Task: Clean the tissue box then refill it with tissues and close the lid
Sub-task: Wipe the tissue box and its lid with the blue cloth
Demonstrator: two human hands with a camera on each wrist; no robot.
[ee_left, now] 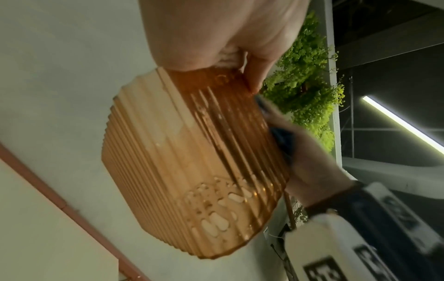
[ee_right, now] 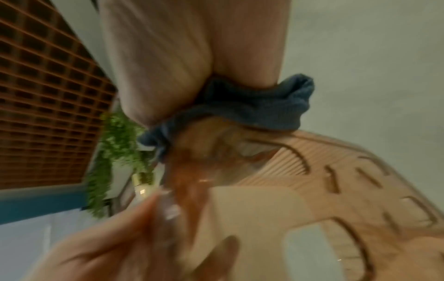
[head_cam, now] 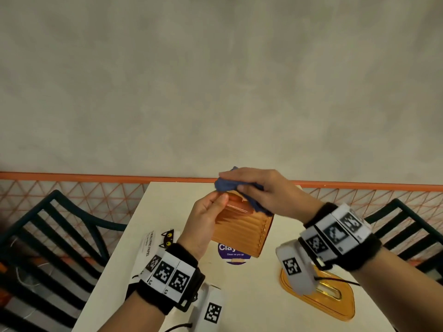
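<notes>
- Your left fingers (head_cam: 217,200) curl round the near edge of the box (head_cam: 242,230) and grip it; your right fingers (head_cam: 233,174) curl over a blue cloth (head_cam: 224,184) and press it on the box's far top edge.
- One wall (head_cam: 215,80) fills the upper half of the head view, grey and plain.
- One white table (head_cam: 167,204) shows, its near edge cut off at the bottom of the frame.
- Two dark chairs (head_cam: 50,226) flank it, one each side, both cut by the frame edges.
- Your left hand (head_cam: 203,219) holds the one ribbed amber box tilted above the table, over a round purple sticker (head_cam: 233,254) whose lettering the box half hides.
- One amber lid (head_cam: 318,298) lies flat on the table by your right wrist, apart from the box; the wrist camera hides part of its slot.
- Your right hand (head_cam: 263,190) covers most of the cloth, so only its bunched ends show.
- One white pack (head_cam: 149,245) with print lies left of your left wrist, partly hidden behind it; I cannot tell what it holds.
- Green foliage (ee_left: 310,91) appears in both wrist views.
- Your right wrist view is blurred, so the box's cut-out pattern there is hard to read.
</notes>
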